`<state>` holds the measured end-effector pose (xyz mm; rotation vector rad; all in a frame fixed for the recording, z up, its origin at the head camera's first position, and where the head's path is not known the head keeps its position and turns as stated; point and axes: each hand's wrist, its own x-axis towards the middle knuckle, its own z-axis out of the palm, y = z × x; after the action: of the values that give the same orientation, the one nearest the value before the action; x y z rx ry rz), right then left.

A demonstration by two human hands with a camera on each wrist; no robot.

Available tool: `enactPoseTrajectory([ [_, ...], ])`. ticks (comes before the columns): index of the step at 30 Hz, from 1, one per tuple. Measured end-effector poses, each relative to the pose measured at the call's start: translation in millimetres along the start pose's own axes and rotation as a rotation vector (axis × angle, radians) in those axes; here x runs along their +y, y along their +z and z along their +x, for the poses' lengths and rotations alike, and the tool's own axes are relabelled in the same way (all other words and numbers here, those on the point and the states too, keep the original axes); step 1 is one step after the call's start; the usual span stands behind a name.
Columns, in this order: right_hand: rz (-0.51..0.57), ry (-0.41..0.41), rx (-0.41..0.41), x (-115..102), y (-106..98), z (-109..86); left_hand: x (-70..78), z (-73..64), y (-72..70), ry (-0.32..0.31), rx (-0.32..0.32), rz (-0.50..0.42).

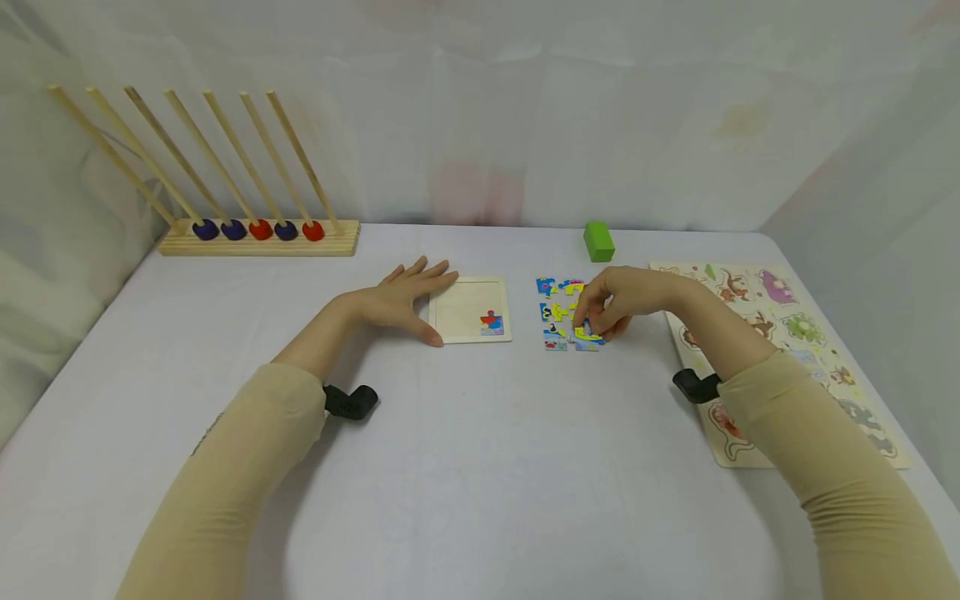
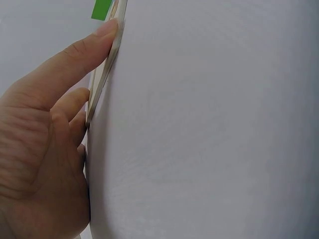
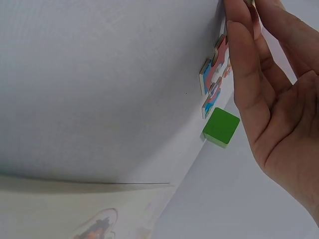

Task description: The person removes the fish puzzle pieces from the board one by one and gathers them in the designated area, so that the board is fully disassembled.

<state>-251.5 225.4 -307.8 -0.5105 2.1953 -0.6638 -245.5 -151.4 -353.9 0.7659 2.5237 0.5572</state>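
Observation:
In the head view, a small square puzzle tray (image 1: 457,304) lies on the table with one colourful puzzle piece (image 1: 492,322) in its lower right corner. My left hand (image 1: 393,302) rests at the tray's left side, fingers spread and straight, thumb by the near corner. Just right of the tray lie several loose puzzle pieces (image 1: 553,312) in blue and yellow. Over their right part, my right hand (image 1: 622,293) pinches a puzzle piece (image 3: 250,3) between thumb and fingers; only its edge shows in the right wrist view. The fingers cover some of the pieces.
A green block (image 1: 599,242) stands behind the pieces. At the right, a large animal puzzle board (image 1: 783,312) lies partly under my right forearm. A wooden rack (image 1: 258,242) with upright rods and red and blue beads stands at the back left. White cloth walls enclose the table.

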Motion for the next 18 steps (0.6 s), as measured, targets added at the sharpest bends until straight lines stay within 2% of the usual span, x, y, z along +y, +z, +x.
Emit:
enactPoseTrajectory([
  [10, -0.03, -0.002, 0.031, -3.0, -0.4, -1.3, -0.5, -0.1, -0.2, 0.004, -0.002, -0.002],
  [18, -0.046, -0.041, 0.087, -5.7, -3.7, -2.1, -0.2, -0.1, -0.6, 0.009, -0.001, -0.004],
])
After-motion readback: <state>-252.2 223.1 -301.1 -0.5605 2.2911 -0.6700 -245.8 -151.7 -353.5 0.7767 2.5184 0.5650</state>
